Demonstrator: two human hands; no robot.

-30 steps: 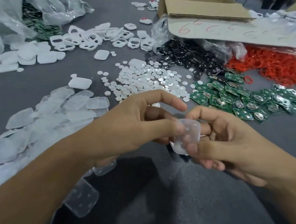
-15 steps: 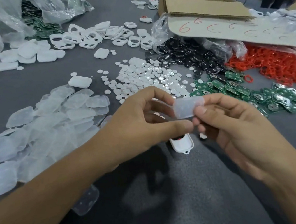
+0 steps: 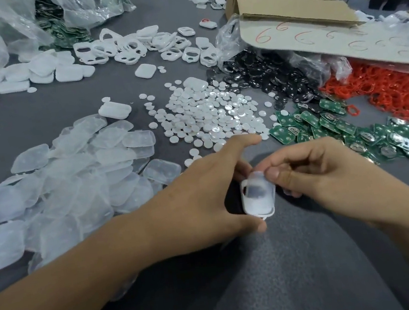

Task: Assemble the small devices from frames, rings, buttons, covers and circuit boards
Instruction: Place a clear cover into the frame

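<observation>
The left hand (image 3: pixel 204 201) grips a small white plastic frame (image 3: pixel 244 195); the right hand (image 3: pixel 326 177) pinches the translucent plastic cover (image 3: pixel 259 203) laid on it.

The table (image 3: pixel 319 282) is dark grey. White round buttons (image 3: pixel 209 117), some mirror-silver, lie mid-table. Left of them, frosted translucent covers (image 3: pixel 71 177); right, green circuit boards (image 3: pixel 337 124) dotted white, red rings (image 3: pixel 392 88), glossy black discs (image 3: pixel 265 74). Beyond them, white frames (image 3: pixel 127 48) and a brown cardboard box (image 3: pixel 282 6) scrawled with red sixes.
</observation>
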